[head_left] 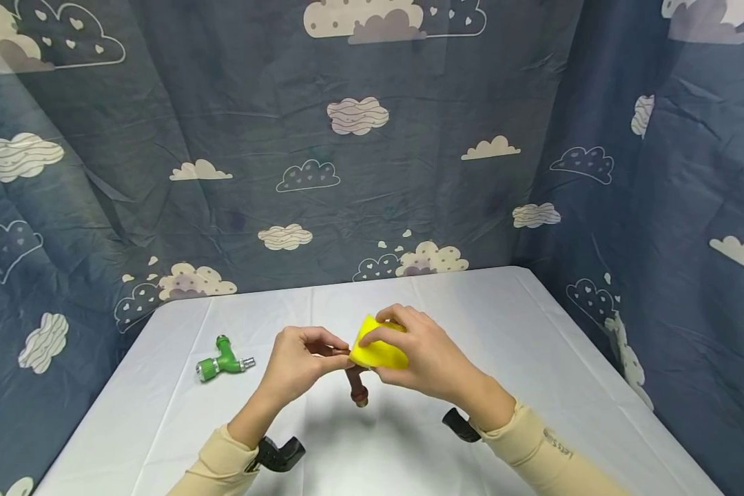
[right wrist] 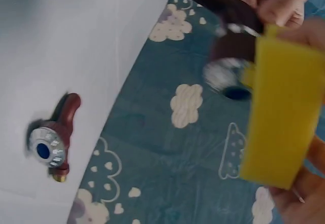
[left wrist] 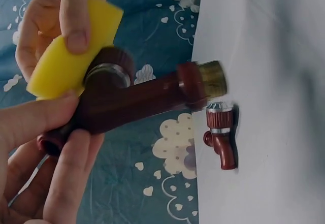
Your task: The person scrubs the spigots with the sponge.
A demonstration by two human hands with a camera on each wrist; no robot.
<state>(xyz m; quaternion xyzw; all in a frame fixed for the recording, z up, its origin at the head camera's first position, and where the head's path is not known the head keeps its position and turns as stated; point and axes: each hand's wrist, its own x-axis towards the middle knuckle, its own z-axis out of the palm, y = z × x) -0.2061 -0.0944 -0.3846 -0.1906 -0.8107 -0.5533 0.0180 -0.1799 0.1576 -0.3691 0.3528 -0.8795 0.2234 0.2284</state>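
My left hand (head_left: 300, 362) grips a dark reddish-brown tap (left wrist: 137, 102) near its hollow spout end, and the brass threaded end points away from the fingers. A yellow sponge (head_left: 372, 353) is in my right hand (head_left: 430, 355), squeezed between thumb and fingers. In the left wrist view the sponge (left wrist: 61, 71) lies against the tap's body beside its ribbed knob. The knob's silver face with a blue centre shows in the right wrist view, close to the sponge (right wrist: 284, 112). Both hands work above the table, in front of me.
A second reddish-brown tap (left wrist: 223, 140) lies on the white table (head_left: 471, 303); the hands hide it in the head view. To the left lies a green tap (head_left: 224, 360) with a silver-trimmed knob. A dark blue cloud-patterned curtain (head_left: 242, 124) stands behind the table.
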